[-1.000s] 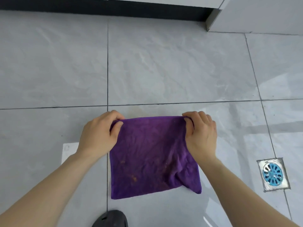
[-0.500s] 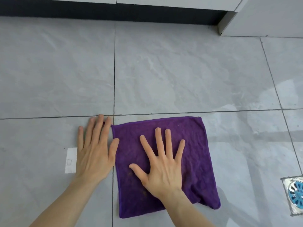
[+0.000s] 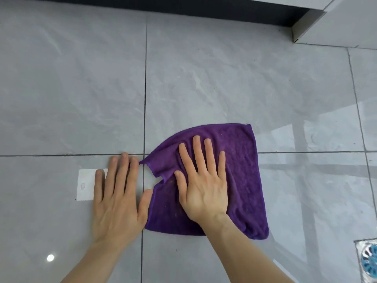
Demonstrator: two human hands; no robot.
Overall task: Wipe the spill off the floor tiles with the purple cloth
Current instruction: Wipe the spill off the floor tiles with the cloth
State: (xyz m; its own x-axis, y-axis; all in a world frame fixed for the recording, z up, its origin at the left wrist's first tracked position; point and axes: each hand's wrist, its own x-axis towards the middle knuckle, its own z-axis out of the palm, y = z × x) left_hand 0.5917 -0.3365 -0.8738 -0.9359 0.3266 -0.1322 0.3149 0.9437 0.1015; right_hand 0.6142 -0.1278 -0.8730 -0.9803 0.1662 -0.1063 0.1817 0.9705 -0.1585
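Observation:
The purple cloth lies on the grey floor tiles, bunched and folded at its left edge. My right hand presses flat on the cloth's left half, fingers spread. Beside the cloth's left edge my left hand rests flat on the bare tile, fingers apart, its thumb touching the cloth. No spill shows on the tiles around the cloth; faint brownish marks show on the cloth near my right thumb.
A white rectangular patch lies on the tile, partly under my left hand. A floor drain with a blue grate sits at the lower right. A dark plinth runs along the far edge, with a wall corner at upper right.
Both hands let go of the cloth's top corners and went flat. My right hand has since pushed the cloth to the right, wrinkling its left edge; the left hand stays on the tile.

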